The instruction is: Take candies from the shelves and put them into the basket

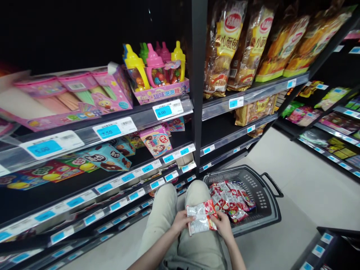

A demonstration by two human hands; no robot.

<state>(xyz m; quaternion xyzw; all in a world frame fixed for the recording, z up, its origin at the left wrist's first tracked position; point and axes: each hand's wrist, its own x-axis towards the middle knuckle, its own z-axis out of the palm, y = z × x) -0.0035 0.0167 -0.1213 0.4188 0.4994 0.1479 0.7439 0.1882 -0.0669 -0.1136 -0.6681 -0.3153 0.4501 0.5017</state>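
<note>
Between both hands, above my knees, is a silver and red snack packet point(200, 217), its printed silver side facing up. My left hand point(180, 221) grips its left edge with the thumb on top. My right hand point(223, 224) pinches the right edge, near the red part. Just beyond my right hand, a dark grey shopping basket point(267, 219) stands on the floor beside my knee. Inside it lies a heap of red and white snack packets point(232, 198).
On the left, a black shelf point(171, 118) carries boxed sweets point(104, 93) and bottle-shaped candy containers point(154, 63). Bagged bread point(229, 45) stands on the right-hand shelf. Pale floor point(292, 180) runs toward another shelf of packets point(334, 148). A low shelf corner point(327, 240) juts in at lower right.
</note>
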